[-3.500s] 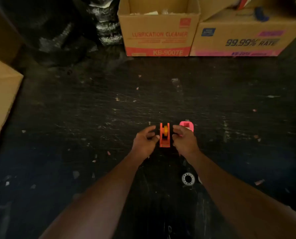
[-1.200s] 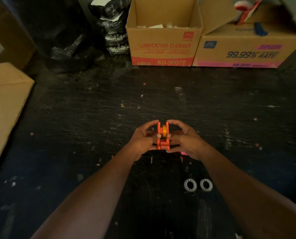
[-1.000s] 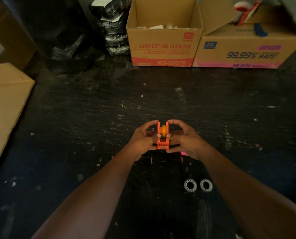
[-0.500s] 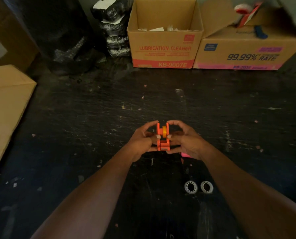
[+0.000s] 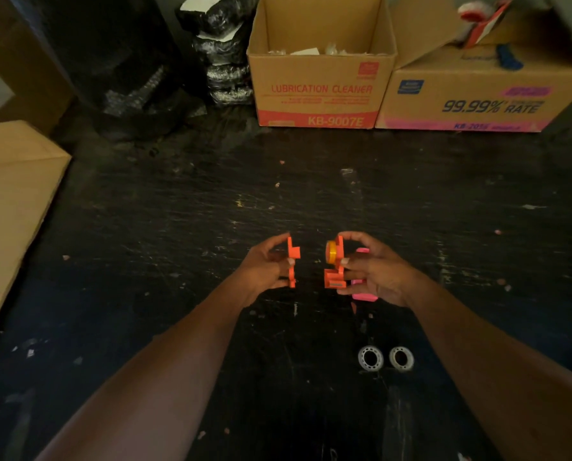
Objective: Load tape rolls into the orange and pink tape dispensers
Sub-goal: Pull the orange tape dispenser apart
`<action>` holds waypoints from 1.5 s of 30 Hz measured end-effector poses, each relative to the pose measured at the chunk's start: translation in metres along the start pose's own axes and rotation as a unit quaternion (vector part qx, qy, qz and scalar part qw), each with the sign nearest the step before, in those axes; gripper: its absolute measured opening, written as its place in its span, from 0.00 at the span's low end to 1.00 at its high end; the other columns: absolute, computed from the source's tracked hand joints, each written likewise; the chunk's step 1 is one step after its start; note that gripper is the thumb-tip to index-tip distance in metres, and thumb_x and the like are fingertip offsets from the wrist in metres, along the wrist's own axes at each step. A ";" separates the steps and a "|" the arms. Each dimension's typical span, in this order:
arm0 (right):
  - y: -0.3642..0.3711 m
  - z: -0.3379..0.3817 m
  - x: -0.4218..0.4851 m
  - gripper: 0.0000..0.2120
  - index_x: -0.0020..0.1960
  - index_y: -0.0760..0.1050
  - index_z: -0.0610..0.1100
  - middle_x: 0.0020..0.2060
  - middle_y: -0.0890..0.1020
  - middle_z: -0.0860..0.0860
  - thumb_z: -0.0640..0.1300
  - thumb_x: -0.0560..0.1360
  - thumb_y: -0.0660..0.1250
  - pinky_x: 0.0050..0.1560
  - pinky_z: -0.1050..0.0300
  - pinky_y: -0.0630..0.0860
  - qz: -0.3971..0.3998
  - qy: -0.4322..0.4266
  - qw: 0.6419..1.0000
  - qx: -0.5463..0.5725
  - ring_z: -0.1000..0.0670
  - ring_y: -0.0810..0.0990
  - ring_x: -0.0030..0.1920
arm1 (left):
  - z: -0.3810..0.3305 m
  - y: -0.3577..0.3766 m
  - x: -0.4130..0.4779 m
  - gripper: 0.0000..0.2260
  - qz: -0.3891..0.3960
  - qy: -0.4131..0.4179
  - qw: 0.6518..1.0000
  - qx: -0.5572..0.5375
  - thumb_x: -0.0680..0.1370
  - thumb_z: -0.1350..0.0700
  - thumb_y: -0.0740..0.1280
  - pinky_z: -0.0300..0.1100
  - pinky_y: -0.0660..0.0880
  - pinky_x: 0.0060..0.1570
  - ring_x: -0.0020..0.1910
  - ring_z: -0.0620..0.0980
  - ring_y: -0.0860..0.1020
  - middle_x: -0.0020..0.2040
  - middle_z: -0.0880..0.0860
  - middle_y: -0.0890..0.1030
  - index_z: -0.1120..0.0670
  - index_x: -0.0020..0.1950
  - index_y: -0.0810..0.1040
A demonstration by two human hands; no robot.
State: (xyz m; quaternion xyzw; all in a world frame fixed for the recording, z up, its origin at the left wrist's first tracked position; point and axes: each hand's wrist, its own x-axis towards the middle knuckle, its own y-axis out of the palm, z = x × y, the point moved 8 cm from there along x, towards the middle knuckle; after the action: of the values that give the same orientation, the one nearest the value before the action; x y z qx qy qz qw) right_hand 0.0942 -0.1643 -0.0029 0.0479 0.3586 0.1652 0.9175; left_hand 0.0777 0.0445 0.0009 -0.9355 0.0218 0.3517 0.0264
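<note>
The orange tape dispenser is split into two halves above the dark table. My left hand (image 5: 264, 264) pinches the flat left half (image 5: 292, 261). My right hand (image 5: 374, 271) pinches the right half (image 5: 335, 266), which carries a yellow-orange core (image 5: 330, 251) on its inner side and the cutter block at its bottom. The pink dispenser (image 5: 363, 292) lies on the table under my right hand, mostly hidden. Two small white tape rolls (image 5: 370, 358) (image 5: 401, 358) lie flat side by side nearer to me, beside my right forearm.
Two cardboard boxes stand at the back: an open one (image 5: 321, 91) marked lubrication cleaner and another (image 5: 484, 101) to its right. A large cardboard box (image 5: 11, 201) fills the left edge. Black wrapped bundles (image 5: 224, 61) sit at the back left.
The orange dispenser, held whole between both hands half a second ago, has come apart. My left hand drew one half to the left, my right hand drew the other to the right.
</note>
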 end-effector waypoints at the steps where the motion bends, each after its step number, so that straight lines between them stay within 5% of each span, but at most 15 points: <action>1: 0.000 -0.001 0.000 0.25 0.70 0.73 0.54 0.61 0.83 0.39 0.32 0.80 0.66 0.54 0.35 0.83 -0.002 0.003 1.000 -0.002 0.38 0.87 0.55 | 0.003 0.000 0.002 0.28 -0.008 0.001 1.000 0.023 0.80 0.66 0.67 0.54 0.81 0.59 0.60 0.54 0.82 0.63 0.55 0.81 0.45 0.76 0.69; 7: 0.007 -0.007 -0.002 0.22 0.65 0.75 0.59 0.60 0.84 0.42 0.34 0.80 0.66 0.58 0.36 0.82 -0.003 0.024 1.000 -0.013 0.41 0.88 0.55 | 0.016 0.012 0.008 0.30 -0.003 -0.006 0.996 0.091 0.80 0.65 0.67 0.55 0.80 0.62 0.59 0.53 0.82 0.59 0.54 0.82 0.43 0.78 0.66; 16: 0.002 -0.003 -0.002 0.24 0.70 0.73 0.56 0.61 0.83 0.41 0.33 0.80 0.66 0.55 0.38 0.84 -0.016 0.012 0.999 -0.028 0.40 0.88 0.54 | 0.018 0.003 0.017 0.29 -0.006 -0.001 0.996 0.093 0.80 0.65 0.67 0.55 0.81 0.61 0.60 0.54 0.81 0.61 0.54 0.81 0.44 0.77 0.67; 20: 0.000 -0.007 -0.003 0.25 0.70 0.73 0.57 0.61 0.83 0.43 0.34 0.80 0.66 0.55 0.39 0.84 -0.016 0.025 0.999 -0.025 0.41 0.87 0.55 | 0.023 0.004 0.015 0.29 -0.008 -0.001 0.991 0.133 0.80 0.65 0.67 0.50 0.80 0.60 0.56 0.49 0.80 0.55 0.48 0.78 0.45 0.78 0.67; 28: -0.003 -0.017 -0.003 0.24 0.70 0.73 0.56 0.61 0.81 0.43 0.34 0.80 0.66 0.53 0.39 0.84 -0.029 0.036 0.999 -0.026 0.40 0.86 0.57 | 0.045 0.003 0.025 0.29 -0.032 0.001 0.980 0.198 0.79 0.63 0.69 0.56 0.81 0.60 0.55 0.51 0.82 0.53 0.51 0.81 0.47 0.78 0.68; 45: 0.009 -0.005 -0.008 0.24 0.68 0.74 0.57 0.61 0.83 0.42 0.34 0.79 0.67 0.55 0.38 0.84 -0.009 0.026 0.999 -0.034 0.41 0.88 0.55 | 0.003 0.005 0.002 0.26 -0.027 0.048 0.990 0.132 0.78 0.56 0.72 0.47 0.80 0.58 0.58 0.47 0.80 0.60 0.51 0.81 0.47 0.75 0.71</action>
State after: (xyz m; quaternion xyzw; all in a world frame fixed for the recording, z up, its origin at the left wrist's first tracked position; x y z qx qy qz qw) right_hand 0.0834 -0.1585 0.0005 0.0092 0.3773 0.1699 0.9103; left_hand 0.0771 0.0396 -0.0025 -0.9399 0.0441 0.2996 0.1576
